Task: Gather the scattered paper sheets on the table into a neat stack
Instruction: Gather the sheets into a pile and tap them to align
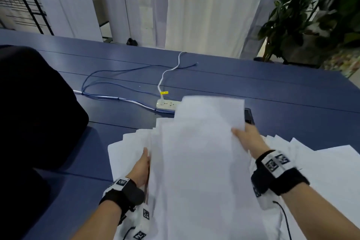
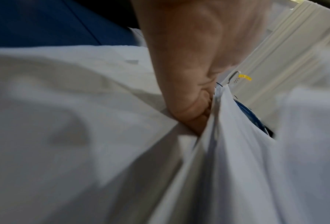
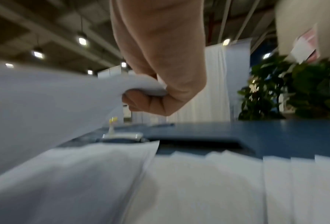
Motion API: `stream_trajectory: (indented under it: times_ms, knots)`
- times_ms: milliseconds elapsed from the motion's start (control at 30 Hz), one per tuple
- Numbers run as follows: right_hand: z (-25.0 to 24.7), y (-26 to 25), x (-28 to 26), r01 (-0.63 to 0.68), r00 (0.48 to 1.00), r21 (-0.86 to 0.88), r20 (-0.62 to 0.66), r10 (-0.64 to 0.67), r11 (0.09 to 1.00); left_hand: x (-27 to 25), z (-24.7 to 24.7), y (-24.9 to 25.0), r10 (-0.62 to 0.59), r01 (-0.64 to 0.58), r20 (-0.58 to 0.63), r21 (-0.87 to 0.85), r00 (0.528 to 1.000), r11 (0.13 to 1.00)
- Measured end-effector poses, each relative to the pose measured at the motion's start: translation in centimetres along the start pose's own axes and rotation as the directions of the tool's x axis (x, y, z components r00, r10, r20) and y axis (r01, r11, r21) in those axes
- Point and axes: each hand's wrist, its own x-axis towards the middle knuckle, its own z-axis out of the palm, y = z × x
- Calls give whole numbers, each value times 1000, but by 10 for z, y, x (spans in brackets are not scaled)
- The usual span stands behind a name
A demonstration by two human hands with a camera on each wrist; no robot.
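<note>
My right hand (image 1: 248, 137) pinches a thin, limp white sheet (image 1: 204, 152) lifted above the pile; my left hand (image 1: 143, 167) grips the gathered bundle's (image 2: 237, 151) edge. More smooth sheets (image 1: 321, 165) fan across the blue table (image 1: 253, 84). White curtains (image 1: 204, 6) hang behind. Motion blurs both wrist views.

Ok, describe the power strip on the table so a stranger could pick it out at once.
Start at the blue table and look just beyond the far edge of the raised paper sheets held between both hands. The power strip lies flat there, partly hidden by the paper. It is the only white block with sockets, and a white cable with a yellow tag leaves it.
</note>
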Motion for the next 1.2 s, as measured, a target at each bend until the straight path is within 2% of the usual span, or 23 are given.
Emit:
stream_trajectory:
  times_ms: [67,133,233,300,400,467,533,633,733,800,867,900,967,1100,1167,1200]
  knots:
    - [23,37,4,-50,997,-113,54,57,992,0,0,5,-17,18,33,-44,999,999]
    - [40,62,5,-69,989,-141,122,86,988,-6,9,7,15,-17,53,36,999,999]
    - [60,90,3,-89,965,-155,230,124,984,-7,21,-1,241,-238,28,308,970,921]
    - [65,98,3,-110,969,-91,211,127,990,-10,31,1,347,-333,33,377,937,864]
    - [49,84,-2,-139,989,189,85,125,972,-27,47,24,447,-462,119,283,887,841]
    - [30,71,-6,-183,973,376,202,113,908,-40,55,48,529,-554,166,224,833,802]
    - [14,48,-12,-162,953,465,303,15,870,-58,64,75,611,-637,182,170,770,752]
    - [-5,7,-19,-34,958,522,259,-120,852,-84,80,110,725,-743,171,74,667,666]
    - [-20,-35,-35,97,942,592,206,-267,800,-117,91,140,836,-850,170,13,521,527]
    - [-28,-58,-45,204,932,559,139,-333,804,-137,93,153,883,-896,173,-8,437,445]
    - [-32,-71,-54,286,917,522,95,-388,804,-150,94,158,904,-918,189,-23,384,395]
    - [-33,-74,-58,311,911,502,84,-404,807,-154,93,156,904,-920,198,-25,379,391]
    - [-30,-69,-65,321,909,476,89,-408,819,-153,88,145,895,-908,172,-12,411,419]
    - [-16,-42,-73,317,910,486,85,-405,815,-133,78,111,831,-843,140,78,538,533]
    - [-8,-30,-74,288,915,498,110,-389,818,-127,77,98,787,-790,90,138,610,597]
    - [-5,-25,-71,276,919,504,110,-378,819,-126,77,94,773,-772,66,152,631,618]
